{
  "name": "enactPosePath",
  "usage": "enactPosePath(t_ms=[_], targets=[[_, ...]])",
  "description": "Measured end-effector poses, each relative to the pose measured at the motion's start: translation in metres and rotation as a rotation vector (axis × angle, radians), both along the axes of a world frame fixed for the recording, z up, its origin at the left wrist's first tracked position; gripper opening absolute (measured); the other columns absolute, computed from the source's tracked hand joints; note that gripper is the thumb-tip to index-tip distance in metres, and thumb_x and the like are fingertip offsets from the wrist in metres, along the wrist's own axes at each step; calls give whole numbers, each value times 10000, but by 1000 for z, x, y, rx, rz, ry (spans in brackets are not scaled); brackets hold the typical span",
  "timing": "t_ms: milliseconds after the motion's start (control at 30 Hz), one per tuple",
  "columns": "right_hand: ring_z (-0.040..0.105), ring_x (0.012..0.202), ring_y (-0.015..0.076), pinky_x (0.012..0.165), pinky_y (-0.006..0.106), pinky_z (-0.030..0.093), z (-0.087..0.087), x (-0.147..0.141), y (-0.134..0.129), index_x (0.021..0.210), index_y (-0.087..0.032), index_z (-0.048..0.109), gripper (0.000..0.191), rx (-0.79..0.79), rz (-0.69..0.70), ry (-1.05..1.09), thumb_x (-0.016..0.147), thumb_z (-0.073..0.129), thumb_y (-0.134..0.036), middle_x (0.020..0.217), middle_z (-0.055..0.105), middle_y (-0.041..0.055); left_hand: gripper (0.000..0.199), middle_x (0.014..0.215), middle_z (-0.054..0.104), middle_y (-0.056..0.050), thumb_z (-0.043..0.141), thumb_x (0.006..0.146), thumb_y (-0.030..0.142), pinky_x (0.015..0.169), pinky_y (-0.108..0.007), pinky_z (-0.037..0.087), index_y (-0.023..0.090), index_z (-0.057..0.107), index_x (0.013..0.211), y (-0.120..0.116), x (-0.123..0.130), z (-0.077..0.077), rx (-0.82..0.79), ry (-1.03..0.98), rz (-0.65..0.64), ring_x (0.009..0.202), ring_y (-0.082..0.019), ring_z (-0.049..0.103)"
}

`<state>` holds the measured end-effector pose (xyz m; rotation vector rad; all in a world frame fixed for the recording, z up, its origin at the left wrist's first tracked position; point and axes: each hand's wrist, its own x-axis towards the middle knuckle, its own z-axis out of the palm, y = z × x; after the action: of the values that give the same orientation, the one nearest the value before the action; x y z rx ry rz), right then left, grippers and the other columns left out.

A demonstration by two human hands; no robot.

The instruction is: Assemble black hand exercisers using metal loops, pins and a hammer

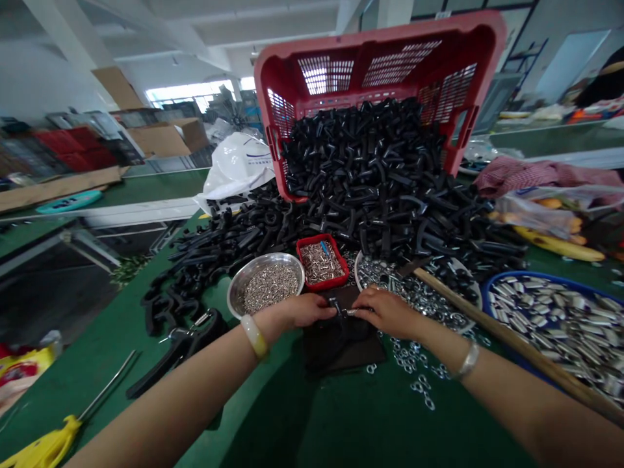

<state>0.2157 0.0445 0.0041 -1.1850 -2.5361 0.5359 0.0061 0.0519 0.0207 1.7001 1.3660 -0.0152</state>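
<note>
In the middle of the table, a black plastic handle part lies on a dark square pad. My left hand is closed at its left side, the fingertips pressed on the part near an upright metal bolt. From the other side my right hand pinches a small metal coil spring against the part. How far the spring sits in the part cannot be made out. Just behind my hands stand a steel bowl of small metal pieces and a red tray of pins.
A tipped red crate spills black parts across the back. At right are a wooden-handled hammer, a dish of metal links and a blue tray of metal sleeves. A yellow air gun and finished-looking black handles lie left.
</note>
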Motion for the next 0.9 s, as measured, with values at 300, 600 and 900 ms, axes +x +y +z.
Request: enactPosePath(t_ms=[300, 600, 900], targets=[[559, 826, 175, 714, 268, 388, -3, -25, -6, 798, -223, 652, 213, 84, -273, -157, 794, 504, -377, 818, 648, 41, 242, 999, 573, -42, 490, 798, 336, 751, -283, 411, 222, 548, 1002, -37, 4, -19, 846, 346, 165, 908, -182, 522], [579, 898, 194, 725, 276, 412, 34, -57, 65, 1001, -220, 621, 321, 176, -370, -335, 852, 362, -339, 986, 644, 73, 255, 1100, 576, -20, 466, 812, 316, 843, -349, 386, 265, 590, 1029, -29, -21, -2, 1045, 274, 54, 976, -207, 473], [554, 962, 243, 764, 335, 422, 29, -115, 93, 994, -151, 635, 328, 177, -239, -398, 836, 381, -285, 1031, 613, 156, 270, 963, 637, -60, 541, 694, 408, 703, -361, 433, 291, 646, 913, -5, -83, 10, 530, 705, 257, 872, -271, 566]])
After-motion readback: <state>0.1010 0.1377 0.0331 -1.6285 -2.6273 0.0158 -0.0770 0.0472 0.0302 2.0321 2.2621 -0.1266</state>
